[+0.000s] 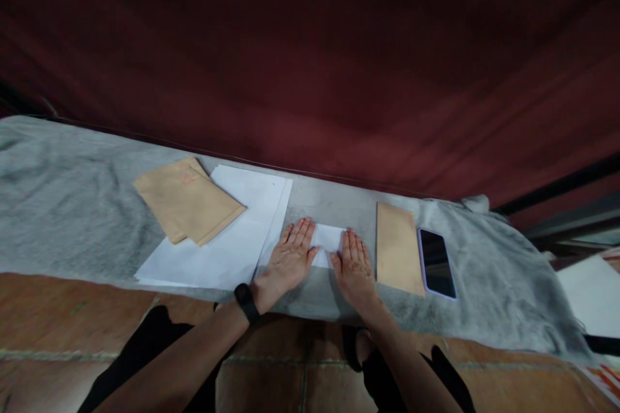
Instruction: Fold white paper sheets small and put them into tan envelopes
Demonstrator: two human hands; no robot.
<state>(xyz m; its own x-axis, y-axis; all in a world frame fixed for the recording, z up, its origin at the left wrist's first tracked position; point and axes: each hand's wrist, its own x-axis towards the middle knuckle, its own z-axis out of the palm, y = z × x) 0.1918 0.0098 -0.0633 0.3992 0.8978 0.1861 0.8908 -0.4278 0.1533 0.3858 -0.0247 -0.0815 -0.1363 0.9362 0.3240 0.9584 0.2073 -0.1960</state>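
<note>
A folded white sheet of paper (329, 237) lies on the grey cloth, between and partly under my hands. My left hand (292, 255) rests flat on its left end, fingers stretched out. On the right end my right hand (354, 268) presses flat too, fingers pointing away from me. Both thumbs point inward over the paper. Left of my left hand is a stack of white paper sheets (237, 232), with brown envelopes (186, 200) lying across its upper left part. A single brown envelope (398, 248) lies just right of my right hand.
A phone with a light purple case (437, 262) lies right of the single envelope. The grey cloth (504, 284) is wrinkled at both ends. Behind it rises a dark red fabric (310, 90). Tiled floor (271, 381) shows in front, and a white object (593, 293) stands at the far right.
</note>
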